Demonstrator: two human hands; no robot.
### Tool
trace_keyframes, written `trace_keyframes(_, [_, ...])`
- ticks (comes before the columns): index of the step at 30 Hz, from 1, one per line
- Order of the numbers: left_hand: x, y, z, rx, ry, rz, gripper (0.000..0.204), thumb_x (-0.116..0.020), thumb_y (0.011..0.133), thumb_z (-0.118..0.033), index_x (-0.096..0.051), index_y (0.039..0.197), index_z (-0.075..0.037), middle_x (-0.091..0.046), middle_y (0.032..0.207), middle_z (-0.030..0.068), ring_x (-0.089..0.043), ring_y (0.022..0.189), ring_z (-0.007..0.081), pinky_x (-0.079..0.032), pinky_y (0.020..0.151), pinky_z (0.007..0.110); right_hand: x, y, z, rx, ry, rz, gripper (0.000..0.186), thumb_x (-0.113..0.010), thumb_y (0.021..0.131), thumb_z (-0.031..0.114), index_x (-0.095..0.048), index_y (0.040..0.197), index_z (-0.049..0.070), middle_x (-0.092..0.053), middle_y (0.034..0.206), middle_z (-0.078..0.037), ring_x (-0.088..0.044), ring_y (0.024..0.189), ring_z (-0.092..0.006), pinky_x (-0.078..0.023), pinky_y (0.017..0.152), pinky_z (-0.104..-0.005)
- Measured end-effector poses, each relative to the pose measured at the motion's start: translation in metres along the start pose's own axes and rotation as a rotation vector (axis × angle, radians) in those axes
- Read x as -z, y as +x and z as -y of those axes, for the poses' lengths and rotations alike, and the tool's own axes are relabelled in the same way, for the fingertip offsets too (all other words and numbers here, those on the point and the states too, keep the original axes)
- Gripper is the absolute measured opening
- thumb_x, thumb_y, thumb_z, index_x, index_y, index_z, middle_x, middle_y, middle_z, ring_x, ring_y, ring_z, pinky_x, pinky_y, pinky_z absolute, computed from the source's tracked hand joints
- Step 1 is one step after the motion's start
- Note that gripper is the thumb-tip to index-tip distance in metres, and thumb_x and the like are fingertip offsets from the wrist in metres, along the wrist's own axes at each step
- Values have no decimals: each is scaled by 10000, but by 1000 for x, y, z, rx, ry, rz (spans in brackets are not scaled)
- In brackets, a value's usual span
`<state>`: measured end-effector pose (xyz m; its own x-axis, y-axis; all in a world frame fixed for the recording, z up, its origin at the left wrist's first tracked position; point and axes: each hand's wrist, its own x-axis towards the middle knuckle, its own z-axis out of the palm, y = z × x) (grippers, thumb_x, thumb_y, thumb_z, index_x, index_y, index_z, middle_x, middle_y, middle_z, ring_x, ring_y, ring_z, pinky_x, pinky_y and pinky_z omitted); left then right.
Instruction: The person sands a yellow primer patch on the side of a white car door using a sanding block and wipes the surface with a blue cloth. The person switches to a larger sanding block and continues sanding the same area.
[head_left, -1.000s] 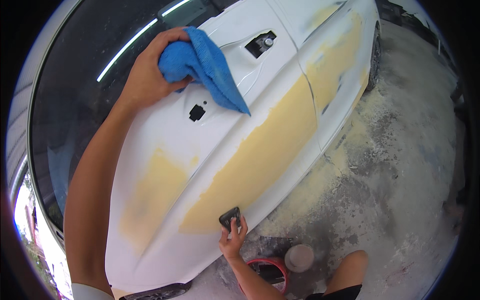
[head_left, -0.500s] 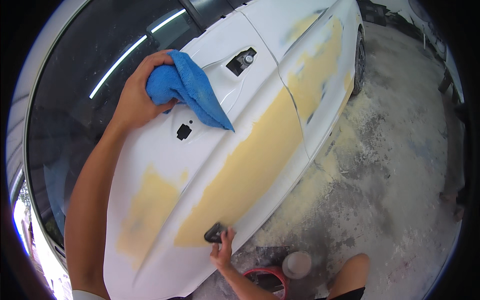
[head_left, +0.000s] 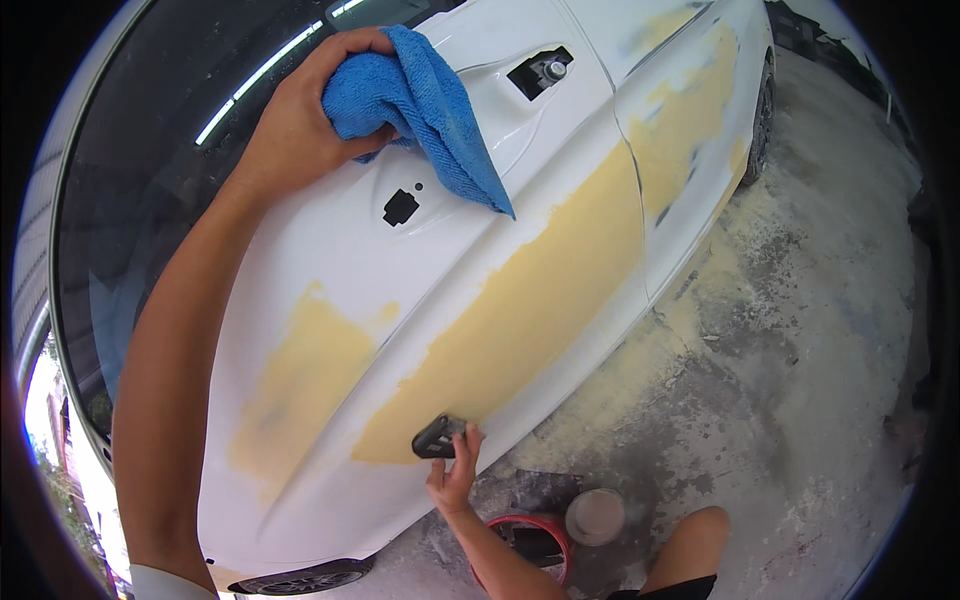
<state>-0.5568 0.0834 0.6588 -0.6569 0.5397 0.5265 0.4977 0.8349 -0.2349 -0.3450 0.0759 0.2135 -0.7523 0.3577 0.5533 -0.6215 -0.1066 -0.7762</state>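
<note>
My left hand (head_left: 300, 115) is closed around a folded blue cloth (head_left: 405, 100), its loose corner hanging toward the white car door. Lower down, my right hand (head_left: 456, 478) grips a small black sanding block (head_left: 438, 437) between thumb and fingers. The block lies against the lower edge of a long yellow filler patch (head_left: 540, 290) on the white car side panel (head_left: 330, 245). A second, smaller yellow patch (head_left: 305, 375) shows to its left. My left arm hides part of the dark window.
A red-rimmed bucket (head_left: 568, 545) and a pale round container (head_left: 595, 517) stand by my knee (head_left: 705, 530). The grey floor (head_left: 790, 380) carries yellowish dust. Door handle openings (head_left: 400, 208) cut the panel, and wheels (head_left: 310, 577) sit at the car's ends.
The view has shifted, so the far car parts sit higher and further right and a near wheel shows. Both hands keep hold of the cloth and the sanding block.
</note>
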Motion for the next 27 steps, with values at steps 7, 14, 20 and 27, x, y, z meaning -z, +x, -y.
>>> trace_keyframes(7, [9,2,-9,57,-196,113,738,-895,647,-57,-561,1301,-127,-656,1261,100,-636,1190,275,-498,1034,383,114,254,-134,-84,72,-167,624,-648,1042,268,-410,1560,15,-404,1623,-186,-419,1467,-278,-318,1214,-364])
trace_keyframes(14, [11,-1,-5,-142,-115,23,729,-913,633,-88,-578,1280,-107,-667,1225,125,-630,1180,290,-491,1034,394,19,65,-18,-7,-43,-121,628,-605,1054,310,-379,1590,72,-313,1644,-219,-283,1530,-417,-261,1225,-563])
trace_keyframes(20, [-1,-3,5,-70,-62,-18,814,-950,632,-63,-599,1341,-256,-638,1376,38,-616,1271,295,-478,1123,441,45,129,-68,-36,-24,-152,597,-546,1071,401,-446,1528,31,-341,1615,-272,-318,1508,-461,-269,1224,-566])
trace_keyframes(27, [-4,-3,3,-1,-60,-33,767,-937,663,-39,-615,1324,-257,-637,1380,31,-607,1285,316,-489,1116,440,103,227,-114,-158,109,-194,627,-655,1031,271,-403,1542,11,-382,1619,-204,-355,1502,-325,-251,1241,-386])
